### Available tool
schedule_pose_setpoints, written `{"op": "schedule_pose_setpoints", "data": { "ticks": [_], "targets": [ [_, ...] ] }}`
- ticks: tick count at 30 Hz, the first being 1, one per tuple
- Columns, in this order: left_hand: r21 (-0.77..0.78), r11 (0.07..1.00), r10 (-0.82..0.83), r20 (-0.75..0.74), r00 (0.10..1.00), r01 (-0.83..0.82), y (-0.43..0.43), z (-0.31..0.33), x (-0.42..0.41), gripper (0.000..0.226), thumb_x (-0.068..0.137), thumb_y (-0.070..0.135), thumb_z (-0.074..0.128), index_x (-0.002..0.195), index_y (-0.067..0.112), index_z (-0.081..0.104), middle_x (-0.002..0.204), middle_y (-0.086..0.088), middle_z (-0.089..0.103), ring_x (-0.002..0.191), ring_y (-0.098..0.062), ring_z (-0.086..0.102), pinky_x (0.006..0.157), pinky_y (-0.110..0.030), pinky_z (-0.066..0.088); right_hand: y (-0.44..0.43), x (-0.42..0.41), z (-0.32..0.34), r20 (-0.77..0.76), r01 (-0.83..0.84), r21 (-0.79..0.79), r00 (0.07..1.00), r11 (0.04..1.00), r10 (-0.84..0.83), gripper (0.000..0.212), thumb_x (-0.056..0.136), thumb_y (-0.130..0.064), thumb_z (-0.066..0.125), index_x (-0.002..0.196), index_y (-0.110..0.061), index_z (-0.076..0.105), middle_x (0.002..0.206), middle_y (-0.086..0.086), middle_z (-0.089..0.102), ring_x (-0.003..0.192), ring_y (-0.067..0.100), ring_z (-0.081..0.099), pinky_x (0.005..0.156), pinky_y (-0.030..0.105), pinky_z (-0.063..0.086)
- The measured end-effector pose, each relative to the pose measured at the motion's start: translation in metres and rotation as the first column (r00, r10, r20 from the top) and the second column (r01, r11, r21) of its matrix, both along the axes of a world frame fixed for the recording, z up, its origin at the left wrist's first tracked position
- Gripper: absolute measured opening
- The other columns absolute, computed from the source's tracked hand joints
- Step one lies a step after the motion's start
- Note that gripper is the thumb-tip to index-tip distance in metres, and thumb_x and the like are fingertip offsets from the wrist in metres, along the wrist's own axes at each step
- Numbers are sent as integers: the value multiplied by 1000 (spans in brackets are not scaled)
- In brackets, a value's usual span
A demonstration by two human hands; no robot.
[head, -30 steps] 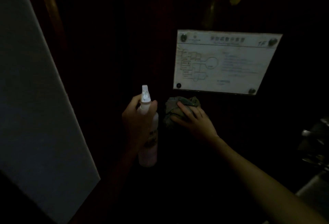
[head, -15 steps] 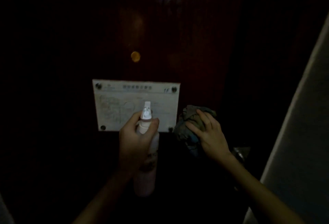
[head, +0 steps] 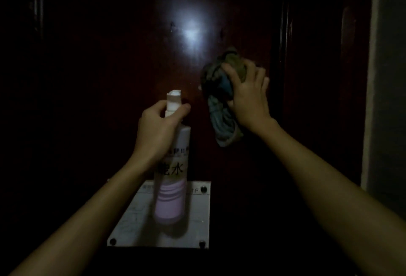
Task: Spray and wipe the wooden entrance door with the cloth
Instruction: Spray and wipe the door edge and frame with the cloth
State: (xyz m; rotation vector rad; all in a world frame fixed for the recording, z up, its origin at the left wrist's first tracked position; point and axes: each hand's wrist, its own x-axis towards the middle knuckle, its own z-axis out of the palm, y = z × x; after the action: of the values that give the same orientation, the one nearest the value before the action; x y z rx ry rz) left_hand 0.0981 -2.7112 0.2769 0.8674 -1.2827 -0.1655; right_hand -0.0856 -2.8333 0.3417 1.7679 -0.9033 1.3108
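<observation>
Raised now, right hand point(head: 247, 97) presses bunched cloth point(head: 222, 93) on dim door point(head: 109, 56); left hand point(head: 157, 130) grips spray bottle point(head: 171, 179), hiding the wall plaque point(head: 131, 220).

On the door point(head: 98, 78), the cloth point(head: 222, 91) sits right of the spray bottle point(head: 172, 166), above the sign point(head: 131, 225) by the door's lower edge.

The wooden door point(head: 109, 78) is very dark brown and shiny, with a bright spot of light on it. The cloth point(head: 222, 100) is bunched up, green and blue, pressed on the door, one end hanging down.
</observation>
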Motion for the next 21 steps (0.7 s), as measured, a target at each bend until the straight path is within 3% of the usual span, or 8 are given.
{"op": "schedule_pose_setpoints", "data": {
  "ticks": [6, 9, 14, 18, 21],
  "targets": [
    [2, 1000, -1, -40, 999, 1, 24, -2, 33, 19, 92, 36, 67, 86, 18, 70, 82, -5, 70, 72, -16, 64, 66, -34, 48, 10, 34, 9, 183, 67, 55, 980, 996, -76, 85, 78, -27, 76, 149, -33, 28, 145, 27, 31, 126, 47, 34, 106, 58, 31],
    [42, 999, -26, -53, 998, 28, 25, -17, 46, 19, 93, 34, 67, 87, 17, 69, 83, -6, 69, 72, -16, 63, 67, -34, 47, 19, 36, -1, 109, 114, 79, 987, 990, -122, 86, 77, -14, 73, 148, -30, 28, 140, 27, 34, 120, 45, 38, 101, 55, 36],
    [34, 995, -89, -94, 992, 93, 28, -42, 56, 12, 93, 34, 67, 93, 22, 69, 85, -3, 70, 77, -19, 66, 69, -36, 50, 50, 43, -45, -30, 66, 189, 998, 980, -61, 84, 77, -3, 71, 147, -28, 31, 135, 21, 33, 117, 39, 37, 99, 52, 43],
    [48, 983, -169, -113, 979, 175, 31, -69, 58, 7, 92, 32, 69, 97, 28, 71, 84, 6, 71, 75, -5, 66, 69, -30, 51, 74, 45, -99, -18, 43, 294, 999, 955, -39, 83, 77, -2, 70, 146, -29, 32, 131, 17, 34, 113, 34, 37, 99, 49, 45],
    [93, 964, -240, -115, 964, 251, 32, -103, 50, 9, 88, 40, 72, 95, 43, 68, 95, 11, 73, 86, -2, 69, 76, -30, 54, 98, 38, -137, 18, 76, 376, 996, 924, -89, 84, 77, -4, 71, 147, -31, 30, 129, 14, 34, 113, 31, 37, 99, 46, 44]
  ]
}}
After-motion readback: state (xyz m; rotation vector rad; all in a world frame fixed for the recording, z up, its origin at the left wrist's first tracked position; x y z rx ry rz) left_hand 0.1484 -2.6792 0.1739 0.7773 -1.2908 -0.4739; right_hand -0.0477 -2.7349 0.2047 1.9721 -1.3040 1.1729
